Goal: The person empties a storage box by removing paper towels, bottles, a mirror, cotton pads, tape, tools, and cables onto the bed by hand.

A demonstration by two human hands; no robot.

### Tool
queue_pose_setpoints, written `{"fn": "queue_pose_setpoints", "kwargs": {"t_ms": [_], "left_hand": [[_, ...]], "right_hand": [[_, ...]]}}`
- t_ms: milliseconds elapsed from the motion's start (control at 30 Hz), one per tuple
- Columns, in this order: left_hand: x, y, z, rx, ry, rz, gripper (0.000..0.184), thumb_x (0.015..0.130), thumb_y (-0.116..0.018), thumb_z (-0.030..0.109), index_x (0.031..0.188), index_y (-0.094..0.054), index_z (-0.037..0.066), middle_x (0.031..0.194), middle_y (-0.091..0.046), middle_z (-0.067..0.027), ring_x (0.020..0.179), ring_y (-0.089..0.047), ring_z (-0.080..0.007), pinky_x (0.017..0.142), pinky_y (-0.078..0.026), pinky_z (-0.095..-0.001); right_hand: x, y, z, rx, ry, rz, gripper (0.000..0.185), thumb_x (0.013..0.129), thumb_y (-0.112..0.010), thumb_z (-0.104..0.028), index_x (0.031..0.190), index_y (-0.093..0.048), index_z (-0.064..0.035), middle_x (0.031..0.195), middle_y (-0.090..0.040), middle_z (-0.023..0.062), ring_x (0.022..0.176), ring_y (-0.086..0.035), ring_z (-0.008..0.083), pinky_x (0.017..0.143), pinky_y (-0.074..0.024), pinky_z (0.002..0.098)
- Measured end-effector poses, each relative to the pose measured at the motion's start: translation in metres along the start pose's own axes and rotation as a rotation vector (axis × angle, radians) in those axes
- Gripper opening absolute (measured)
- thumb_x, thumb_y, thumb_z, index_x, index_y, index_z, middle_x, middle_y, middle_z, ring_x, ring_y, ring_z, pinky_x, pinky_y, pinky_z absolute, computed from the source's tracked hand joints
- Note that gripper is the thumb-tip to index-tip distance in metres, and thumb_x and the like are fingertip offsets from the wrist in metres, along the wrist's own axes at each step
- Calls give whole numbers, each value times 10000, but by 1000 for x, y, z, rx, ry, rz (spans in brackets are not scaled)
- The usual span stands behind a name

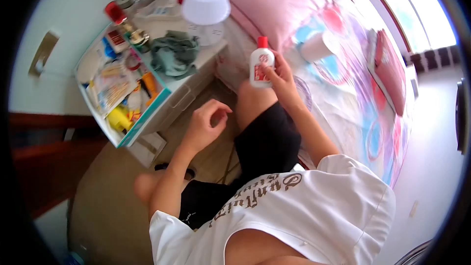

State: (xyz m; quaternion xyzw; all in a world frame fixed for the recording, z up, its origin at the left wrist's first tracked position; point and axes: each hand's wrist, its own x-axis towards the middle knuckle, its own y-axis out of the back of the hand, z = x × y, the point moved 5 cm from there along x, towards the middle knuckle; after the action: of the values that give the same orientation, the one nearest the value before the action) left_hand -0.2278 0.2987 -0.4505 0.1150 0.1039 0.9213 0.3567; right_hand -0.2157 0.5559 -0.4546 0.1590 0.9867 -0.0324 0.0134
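Patterned bedding covers the bed [338, 110], with a window [412, 10] beyond it and a white nightstand [212, 53] alongside. One white bottle with red print [261, 72] is raised above the bed's near edge, in the right hand [280, 81], whose fingers are closed around its side, with the thumb across the front. Its one red cap [262, 42] is on, so the bottle is already in hand but not open; whether anything has been poured from it, I cannot tell. The left hand [200, 126] is apart from the bottle, fingers curled loosely towards the thumb and gripping nothing that shows. Counting what else can be made out: one lamp [205, 4] and one crumpled green cloth [174, 59] on the nightstand; one pulled-out drawer [144, 118], holding one yellow container [119, 119] among small items too jumbled to count; one white cylinder [316, 49] and one flat pink case [387, 76] on the bed; and one large pink pillow [279, 5] near the lamp, with part of another at the picture's edge. The drawer is not pushed back in.
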Motion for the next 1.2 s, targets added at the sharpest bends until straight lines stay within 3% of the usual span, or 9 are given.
{"fn": "queue_pose_setpoints", "kwargs": {"t_ms": [267,367,467,533,600,700,800,933,1200], "left_hand": [[27,-26,1,131,-65,10,177,861,-676,-80,1000,-686,30,929,-650,-91,814,-701,-206,746,-567,-313],[28,-32,12,91,-113,-9,182,858,-677,-85,994,-689,35,930,-645,-88,811,-698,-212,732,-566,-317],[26,-35,-8,115,-105,-12,179,858,-675,-90,985,-690,36,931,-642,-88,813,-698,-215,718,-566,-319],[28,-35,-9,124,-97,-48,176,859,-678,-91,981,-690,36,935,-645,-88,816,-699,-214,713,-564,-320],[29,-34,-10,136,-94,-80,172,860,-680,-91,976,-690,35,940,-648,-89,819,-701,-213,708,-563,-320],[28,-28,-7,173,-131,24,180,858,-691,-81,979,-694,52,948,-653,-82,808,-701,-224,696,-561,-332],[18,-7,-3,333,-183,194,185,857,-700,-68,977,-700,73,958,-655,-72,799,-696,-239,689,-561,-347],[11,32,7,341,-269,402,210,878,-668,-94,1022,-689,57,967,-654,-93,818,-686,-244,699,-558,-336],[-27,118,37,574,-466,830,196,865,-655,-97,998,-690,44,915,-679,-100,812,-686,-246,727,-548,-340]], "right_hand": [[-4,115,13,-589,-52,451,484,1095,-575,-302,1484,-463,-38,1215,-666,236,1084,-673,248,927,-533,372],[21,125,43,-807,283,576,500,1064,-629,-315,1418,-500,14,1244,-627,249,1073,-680,305,905,-553,399],[44,141,63,-590,143,665,510,1034,-656,-272,1382,-491,63,1297,-532,315,1150,-593,440,1001,-502,453],[44,140,64,-466,143,684,554,994,-703,-251,1396,-488,65,1296,-518,313,1143,-584,439,1028,-493,461],[36,128,54,-760,239,685,567,978,-717,-158,1455,-481,37,1409,-482,224,1194,-629,328,912,-606,427],[14,115,38,-951,323,675,597,947,-719,-99,1480,-474,13,1457,-457,211,1280,-577,343,920,-603,420],[-13,87,4,-693,339,578,545,905,-674,-4,1426,-514,1,1458,-496,221,1367,-501,391,1011,-528,447],[-33,6,-63,-723,530,371,435,931,-588,49,1362,-571,-10,1395,-547,159,1223,-614,278,915,-562,384],[-5,-147,-117,-753,516,-513,254,965,-635,-81,1215,-638,-33,1054,-676,152,938,-713,318,835,-569,405]]}}
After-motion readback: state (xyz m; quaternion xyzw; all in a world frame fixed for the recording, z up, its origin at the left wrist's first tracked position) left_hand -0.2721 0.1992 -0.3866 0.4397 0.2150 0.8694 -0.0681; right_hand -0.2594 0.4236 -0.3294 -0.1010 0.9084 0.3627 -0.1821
